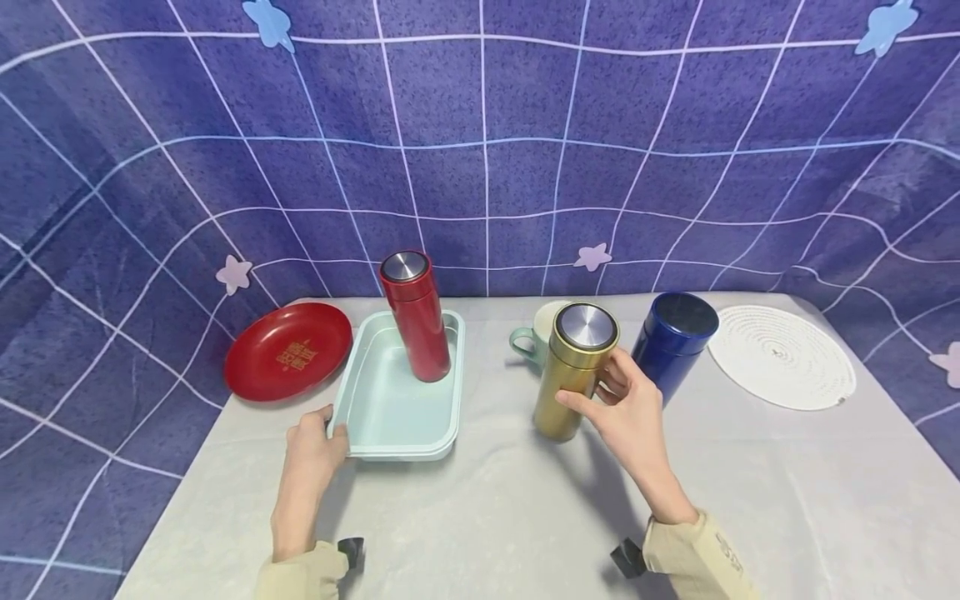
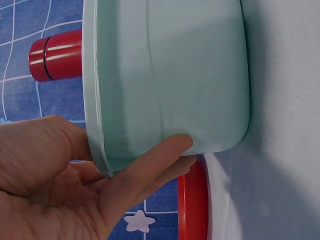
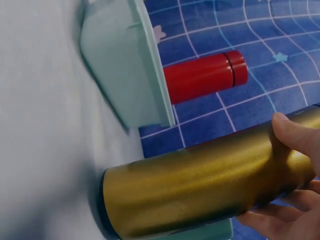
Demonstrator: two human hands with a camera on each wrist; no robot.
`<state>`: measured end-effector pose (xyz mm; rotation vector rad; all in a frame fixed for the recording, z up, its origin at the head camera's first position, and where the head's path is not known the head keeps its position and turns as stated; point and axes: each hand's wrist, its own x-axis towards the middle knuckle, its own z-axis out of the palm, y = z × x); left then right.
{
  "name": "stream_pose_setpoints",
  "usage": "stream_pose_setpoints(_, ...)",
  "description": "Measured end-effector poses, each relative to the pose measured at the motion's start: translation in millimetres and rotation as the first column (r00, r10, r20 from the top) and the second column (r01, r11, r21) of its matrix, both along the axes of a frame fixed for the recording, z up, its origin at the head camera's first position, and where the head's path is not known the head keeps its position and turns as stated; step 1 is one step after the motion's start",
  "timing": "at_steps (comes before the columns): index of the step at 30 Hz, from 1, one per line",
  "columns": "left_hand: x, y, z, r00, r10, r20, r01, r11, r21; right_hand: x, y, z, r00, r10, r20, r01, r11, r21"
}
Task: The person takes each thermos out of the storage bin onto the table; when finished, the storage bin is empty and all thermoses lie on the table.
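My left hand (image 1: 311,450) grips the near left corner of a pale green plastic bin (image 1: 397,452), thumb over the rim and fingers along the outer wall (image 2: 195,75). Inside the bin a red thermos flask (image 1: 418,321) stands upright toward the back. In my right hand (image 1: 628,408) is a gold thermos flask (image 1: 564,387) with a silver-topped lid, pinched from the right between thumb and fingers. In the right wrist view the base of the gold flask (image 3: 200,180) is close to the tablecloth. The palm side of the right hand is partly hidden.
Behind the gold flask is a pale green mug (image 1: 536,340), partly covered. A dark blue thermos flask (image 1: 670,346) stands just right of it, partly behind my right hand. A red plate (image 1: 262,367) lies left of the bin, and a white round mat (image 1: 780,357) lies far right.
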<state>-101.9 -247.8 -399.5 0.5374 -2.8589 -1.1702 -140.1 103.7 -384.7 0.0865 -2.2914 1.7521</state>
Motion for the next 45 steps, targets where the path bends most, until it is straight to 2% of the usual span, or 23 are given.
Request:
stream_pose_setpoints(11,1.8,-0.1,0.5,1.000,-0.006,-0.007,0.006,1.000,-0.003,-3.3,2.9,-6.0,1.000,-0.002,0.003,0.001,0.999,0.040)
stream_pose_setpoints(21,2.2,0.0,3.2,1.000,0.005,0.005,-0.005,1.000,-0.006,-3.1,3.3,-7.6,0.999,0.048,-0.016,-0.047,0.995,0.089)
stream_pose_setpoints(25,2.4,0.1,3.0,1.000,0.001,-0.004,-0.001,1.000,-0.002,-0.3,4.2,-4.4,0.996,0.094,0.002,-0.094,0.992,0.088)
stream_pose_setpoints(30,2.7,-0.3,2.1,1.000,-0.001,-0.002,0.001,1.000,0.000,9.6,6.3,2.8,0.985,0.166,0.048,-0.171,0.980,0.103)
stream_pose_setpoints(34,1.7,-0.6,2.3,1.000,-0.005,0.005,0.005,1.000,-0.002,21.7,9.3,7.2,0.980,0.192,0.059,-0.198,0.974,0.108)
stream_pose_setpoints(45,0.0,-0.6,1.7,1.000,-0.004,0.017,0.005,1.000,-0.013,52.7,19.9,5.2,0.980,0.199,-0.017,-0.196,0.976,0.093)
